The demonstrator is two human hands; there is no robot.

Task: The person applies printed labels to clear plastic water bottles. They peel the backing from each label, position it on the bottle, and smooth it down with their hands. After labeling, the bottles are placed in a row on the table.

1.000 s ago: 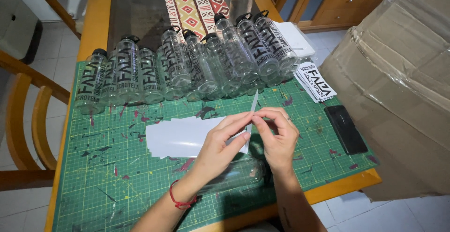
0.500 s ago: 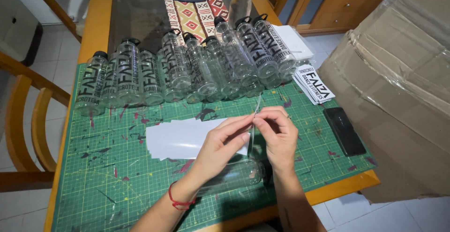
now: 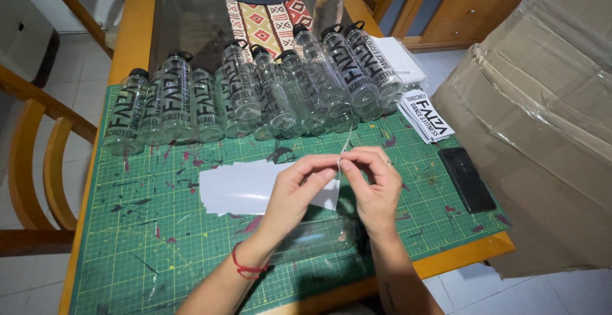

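My left hand and my right hand meet above the green cutting mat, both pinching a thin sticker sheet seen edge-on, which sticks up between the fingertips. A clear bottle lies on its side on the mat under my wrists, partly hidden by them. White backing sheets lie spread on the mat just left of my hands.
A row of several clear bottles with black lettering stands along the mat's far edge. A stack of printed stickers and a black phone lie at the right. A large cardboard box stands right; wooden chairs left.
Both hands have shifted slightly toward me. The sticker sheet has turned more edge-on between my fingers and looks thinner than a second ago.
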